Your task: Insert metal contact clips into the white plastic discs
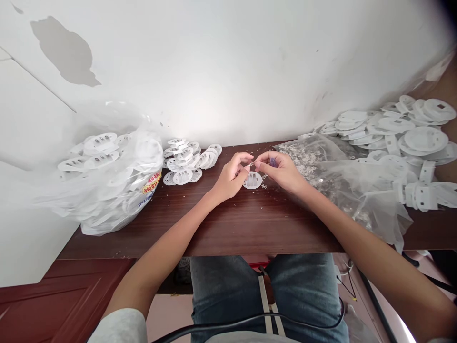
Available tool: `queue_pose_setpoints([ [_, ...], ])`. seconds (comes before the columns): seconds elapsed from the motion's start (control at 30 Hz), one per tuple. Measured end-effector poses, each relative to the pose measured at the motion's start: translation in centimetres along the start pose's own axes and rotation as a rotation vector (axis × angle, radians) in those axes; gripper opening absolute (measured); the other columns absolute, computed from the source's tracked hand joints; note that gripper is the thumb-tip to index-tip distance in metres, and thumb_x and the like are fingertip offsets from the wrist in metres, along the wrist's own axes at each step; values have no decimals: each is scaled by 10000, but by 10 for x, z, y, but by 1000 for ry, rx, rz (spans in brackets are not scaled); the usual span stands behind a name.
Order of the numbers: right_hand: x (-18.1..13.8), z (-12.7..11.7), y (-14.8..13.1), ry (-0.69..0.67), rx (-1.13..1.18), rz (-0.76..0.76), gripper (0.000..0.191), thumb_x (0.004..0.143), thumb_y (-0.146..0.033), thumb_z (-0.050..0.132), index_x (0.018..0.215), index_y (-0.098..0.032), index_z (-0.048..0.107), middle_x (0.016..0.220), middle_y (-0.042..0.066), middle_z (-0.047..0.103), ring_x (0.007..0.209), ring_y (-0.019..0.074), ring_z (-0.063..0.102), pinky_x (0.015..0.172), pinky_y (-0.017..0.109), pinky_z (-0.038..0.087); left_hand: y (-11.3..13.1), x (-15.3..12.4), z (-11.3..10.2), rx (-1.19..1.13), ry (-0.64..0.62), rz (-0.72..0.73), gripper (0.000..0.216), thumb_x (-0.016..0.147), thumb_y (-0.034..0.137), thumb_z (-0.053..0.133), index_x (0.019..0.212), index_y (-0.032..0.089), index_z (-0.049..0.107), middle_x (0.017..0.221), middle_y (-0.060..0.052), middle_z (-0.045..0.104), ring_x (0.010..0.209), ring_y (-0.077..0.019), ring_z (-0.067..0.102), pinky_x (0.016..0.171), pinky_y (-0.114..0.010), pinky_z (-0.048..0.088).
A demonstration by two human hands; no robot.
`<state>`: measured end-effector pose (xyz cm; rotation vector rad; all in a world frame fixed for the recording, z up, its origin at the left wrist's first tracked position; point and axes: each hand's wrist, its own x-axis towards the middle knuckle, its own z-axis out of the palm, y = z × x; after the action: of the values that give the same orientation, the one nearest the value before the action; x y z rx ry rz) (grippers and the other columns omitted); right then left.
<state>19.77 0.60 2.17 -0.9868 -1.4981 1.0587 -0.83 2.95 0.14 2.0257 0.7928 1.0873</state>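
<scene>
On brown table (232, 233), plastic bags (110, 216), white discs (253, 180)

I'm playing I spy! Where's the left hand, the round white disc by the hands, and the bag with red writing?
Left hand (228, 178): head view, back of the hand.
White disc (253, 181): head view, middle of its face.
Bag (119, 202): head view, clear side wall.

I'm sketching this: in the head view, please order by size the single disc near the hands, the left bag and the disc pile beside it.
Largest to smallest, as they look:
1. Left bag
2. Disc pile
3. Single disc
</scene>
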Motion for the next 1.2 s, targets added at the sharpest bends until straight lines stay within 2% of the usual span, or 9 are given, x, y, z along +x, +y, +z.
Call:
queue_pose_setpoints([
  [0.3, 16, -27, 4, 194, 5, 409, 234, 799, -340, 846, 831, -186, 674, 811, 55, 732, 458, 59, 318, 392, 238, 211, -8, 4, -2, 334, 133, -110, 243, 1057, 357, 529, 1257, 243, 608, 1221, -92, 709, 1137, -254, 653, 1000, -440, 511],
  [0.43, 31, -32, 15, 267, 166, 447, 287, 810, -324, 849, 806, -201, 590, 760, 46, 709, 447, 50, 254, 365, 213, 194, -13, 5, -3, 423, 76, -118, 197, 1022, 373, 572, 1123, 232, 665, 1218, -104, 712, 1205, -318, 607, 1070, -507, 454],
  [0.53, 37, -32, 17, 282, 257, 438, 287, 814, -275, 821, 924, -219, 561, 932, 74, 779, 455, 52, 241, 366, 203, 227, -13, 6, -4, 359, 63, -122, 216, 1031, 410, 559, 1042, 239, 691, 1128, -84, 725, 1123, -297, 619, 1035, -475, 462],
  [0.7, 33, -44, 10, 246, 50, 344, 433, 807, -281, 780, 1213, -207, 650, 1086, 80, 779, 497, 73, 345, 425, 241, 309, -18, 12, -5, 17, 237, -282, 337, 1053, 481, 503, 1018, 239, 735, 1146, -87, 752, 1110, -263, 666, 962, -407, 504],
  [0.87, 20, -49, -7, -22, -442, 183, 235, 855, -372, 776, 997, -188, 815, 893, 48, 758, 751, 167, 598, 644, 281, 444, -23, 20, -10, -614, 477, -427, 379, 1020, 542, 485, 1069, 226, 688, 1188, -112, 753, 1056, -229, 726, 860, -362, 557],
  [0.97, 7, -23, -17, -259, -450, 109, 271, 895, -470, 780, 883, -199, 789, 825, 31, 747, 737, 176, 625, 657, 292, 455, -21, 20, -11, -837, 608, -441, 368, 1001, 547, 480, 1108, 237, 645, 1220, -114, 738, 1071, -227, 725, 853, -369, 576],
  [1.03, -4, 2, -19, -358, -489, -68, 308, 909, -494, 796, 823, -203, 749, 835, 32, 741, 748, 175, 634, 678, 292, 459, -20, 18, -9, -881, 682, -471, 371, 997, 559, 450, 1078, 240, 621, 1181, -119, 734, 1072, -233, 721, 854, -379, 588],
  [1.13, -18, 38, -14, -422, -730, -388, 277, 1003, -473, 710, 951, -203, 750, 960, 77, 746, 842, 205, 659, 707, 304, 459, -20, 14, -2, -873, 689, -500, 401, 983, 608, 420, 1019, 246, 587, 1101, -124, 715, 1026, -237, 716, 858, -397, 602],
  [1.2, -22, 49, -9, -441, -886, -468, 318, 1060, -484, 609, 1038, -203, 756, 1023, 99, 749, 796, 205, 652, 629, 309, 425, -20, 11, 2, -888, 657, -510, 399, 972, 622, 438, 1004, 249, 576, 1077, -121, 703, 991, -231, 713, 870, -406, 605],
])
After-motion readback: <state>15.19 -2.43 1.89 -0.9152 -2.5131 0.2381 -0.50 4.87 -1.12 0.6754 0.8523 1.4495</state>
